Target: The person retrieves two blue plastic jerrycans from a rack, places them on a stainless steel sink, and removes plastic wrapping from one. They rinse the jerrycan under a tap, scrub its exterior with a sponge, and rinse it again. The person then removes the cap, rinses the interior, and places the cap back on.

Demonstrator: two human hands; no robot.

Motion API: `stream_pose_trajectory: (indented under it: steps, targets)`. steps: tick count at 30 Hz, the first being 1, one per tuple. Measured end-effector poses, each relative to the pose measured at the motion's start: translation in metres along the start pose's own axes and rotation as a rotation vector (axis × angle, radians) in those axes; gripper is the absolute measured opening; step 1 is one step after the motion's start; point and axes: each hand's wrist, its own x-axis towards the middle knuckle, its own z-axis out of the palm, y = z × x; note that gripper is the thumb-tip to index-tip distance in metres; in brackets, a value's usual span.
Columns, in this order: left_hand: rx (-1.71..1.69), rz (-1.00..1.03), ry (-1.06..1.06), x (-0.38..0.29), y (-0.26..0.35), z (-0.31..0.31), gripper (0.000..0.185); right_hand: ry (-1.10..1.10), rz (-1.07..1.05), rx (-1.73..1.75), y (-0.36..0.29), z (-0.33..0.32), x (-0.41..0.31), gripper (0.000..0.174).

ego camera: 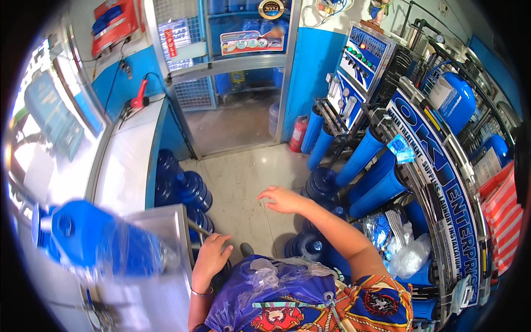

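My left hand (213, 254) hangs beside the right edge of a stainless steel counter (166, 226), fingers loosely apart with nothing in them. My right hand (286, 200) reaches forward over the tiled floor (244, 178), empty, its thumb and fingers spread. On the counter at left lies a blue plastic water container (83, 232), partly covered by clear plastic film (128, 249). A purple plastic apron (236, 294) covers my front. Round blue water bottles (311, 245) stand on the floor near my right forearm.
More round bottles (195, 189) stand beneath a white ledge (128, 145) bearing a red heat gun (140, 97). A glass door (249, 108) is ahead. Blue filter housings (363, 155), a control panel (365, 58), a fire extinguisher (298, 133) and plastic bags (408, 257) line the right side.
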Motion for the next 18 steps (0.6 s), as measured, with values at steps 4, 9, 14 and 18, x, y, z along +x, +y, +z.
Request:
stream_pose_trajectory:
  steps: [4,9,14,18]
  targets:
    - [0.020,0.107,-0.076,0.104,-0.021,-0.020,0.033,0.162,0.161,-0.133,0.051,-0.075,0.036,0.037]
    - [-0.064,0.207,-0.216,0.210,-0.022,-0.028,0.033,0.388,0.249,-0.444,0.139,-0.161,0.056,0.032]
    - [-0.226,0.153,-0.289,0.286,-0.028,-0.016,0.032,0.463,0.510,-0.721,0.267,-0.266,0.076,0.022]
    - [-0.220,0.053,-0.187,0.352,-0.029,-0.001,0.032,0.556,0.628,-1.022,0.374,-0.381,0.099,0.019]
